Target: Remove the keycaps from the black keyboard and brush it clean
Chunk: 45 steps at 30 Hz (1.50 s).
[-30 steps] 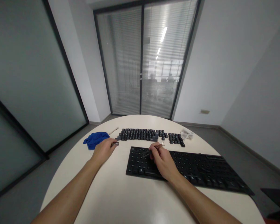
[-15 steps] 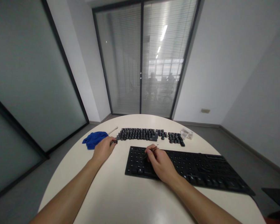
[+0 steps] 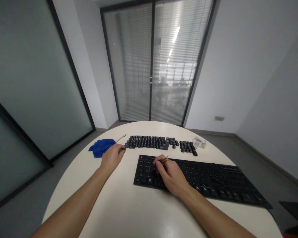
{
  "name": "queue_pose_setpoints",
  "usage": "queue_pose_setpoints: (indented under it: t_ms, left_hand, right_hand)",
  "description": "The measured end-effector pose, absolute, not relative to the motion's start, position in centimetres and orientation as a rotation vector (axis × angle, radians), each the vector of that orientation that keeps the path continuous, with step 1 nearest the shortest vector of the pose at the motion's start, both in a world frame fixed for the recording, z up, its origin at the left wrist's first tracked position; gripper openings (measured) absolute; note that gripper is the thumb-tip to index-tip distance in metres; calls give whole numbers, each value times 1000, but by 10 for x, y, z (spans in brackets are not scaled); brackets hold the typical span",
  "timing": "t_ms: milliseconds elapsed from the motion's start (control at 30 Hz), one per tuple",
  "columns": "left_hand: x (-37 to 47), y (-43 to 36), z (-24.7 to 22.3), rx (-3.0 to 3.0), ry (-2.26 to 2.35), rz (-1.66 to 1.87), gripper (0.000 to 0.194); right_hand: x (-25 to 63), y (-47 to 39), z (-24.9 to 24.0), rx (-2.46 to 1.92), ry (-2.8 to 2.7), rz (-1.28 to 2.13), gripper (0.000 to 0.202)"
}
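Black keyboard [image 3: 206,180] centre stage, lying aslant across the pale round counter [image 3: 129,211], many of its key positions bare, and the right hand [image 3: 172,173] is right over its left part! Those right fingers are pinched close together around a thin wire tool [image 3: 150,169], its prongs pointing down at the keys; whether they grip a key, I can't tell from here.

Over to the left hand [image 3: 111,157], resting on the counter beside the left end of the loose keycaps [image 3: 147,142]. Its fingers are curled, tips nearly meeting; something dark shows by them, but whether they have hold of it, I can't say.

And what a line-up beyond the keyboard: keycaps in tidy rows, in three groups! Blue cloth [image 3: 101,147] crumpled near the left wrist, a slim pale stick [image 3: 121,138] just behind it, and clear plastic [image 3: 199,142] beside the rightmost keycaps.
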<state>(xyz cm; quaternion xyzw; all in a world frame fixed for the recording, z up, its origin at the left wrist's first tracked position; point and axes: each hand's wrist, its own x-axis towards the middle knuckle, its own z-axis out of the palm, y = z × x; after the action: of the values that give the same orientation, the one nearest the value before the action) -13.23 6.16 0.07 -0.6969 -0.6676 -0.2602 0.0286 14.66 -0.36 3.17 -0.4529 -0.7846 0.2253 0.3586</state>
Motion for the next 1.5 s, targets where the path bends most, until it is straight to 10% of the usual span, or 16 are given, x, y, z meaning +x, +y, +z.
queue_pose_setpoints:
  t_ms: [833,1100,1500]
  left_hand:
    - [-106,32,27,-2832,-1511,-885,20]
    - [-105,19,22,-3348,-1367,-626,79]
    - [-101,18,25,-3335,-1310,-762,74]
  right_hand:
    - [137,-12,38,-1030,-2209,747,24]
    - [135,-12,36,-957,-2246,749,20]
    - [131,-12,38,-1020,-2266,693,19]
